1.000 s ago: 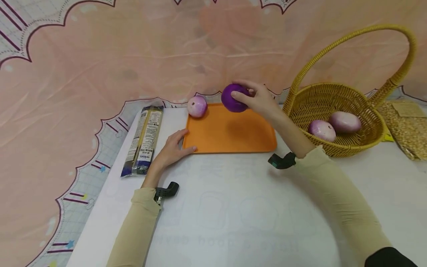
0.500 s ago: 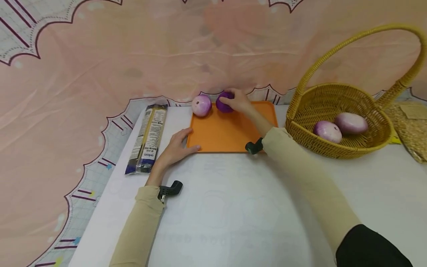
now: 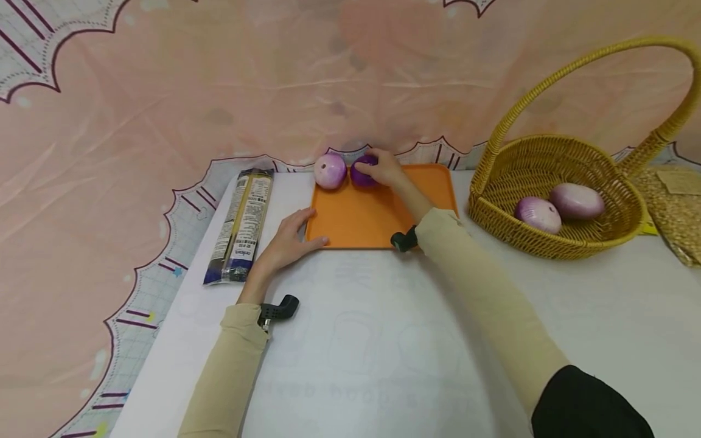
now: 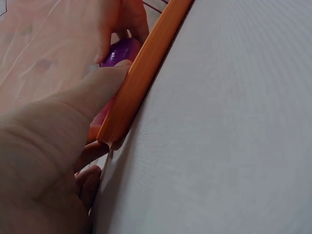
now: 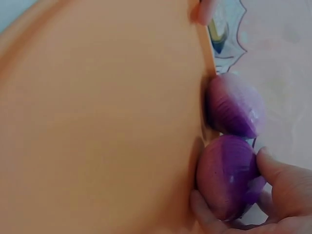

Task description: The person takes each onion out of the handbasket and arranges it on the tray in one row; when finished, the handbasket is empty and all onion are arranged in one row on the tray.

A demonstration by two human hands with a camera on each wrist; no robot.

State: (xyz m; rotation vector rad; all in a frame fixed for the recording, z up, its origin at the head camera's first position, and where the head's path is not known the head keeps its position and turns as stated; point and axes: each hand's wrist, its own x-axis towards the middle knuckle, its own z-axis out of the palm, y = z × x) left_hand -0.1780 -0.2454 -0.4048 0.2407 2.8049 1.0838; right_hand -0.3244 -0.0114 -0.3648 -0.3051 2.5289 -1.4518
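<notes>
My right hand (image 3: 383, 168) holds a dark purple onion (image 3: 361, 176) at the far edge of the orange tray (image 3: 350, 225). In the right wrist view, the thumb and fingers curve round that onion (image 5: 226, 178). A paler red onion (image 3: 330, 171) sits just left of it at the tray's back left corner. My left hand (image 3: 290, 240) rests at the tray's front left corner, fingers spread and relaxed. Its thumb (image 4: 109, 80) lies on the front rim in the left wrist view, with the other fingers at the left side.
A tall-handled wicker basket (image 3: 553, 246) stands to the right, with two red onions (image 3: 576, 201) inside. Beyond it lies a bag of yellow grains (image 3: 679, 213). A long plastic packet (image 3: 241, 225) lies left of the tray. Patterned cloth (image 3: 274, 79) hangs behind the white table (image 3: 356, 340).
My right hand has carried the dark purple onion left and down to the tray's far edge, beside the paler one. My left hand has stayed at the tray's corner.
</notes>
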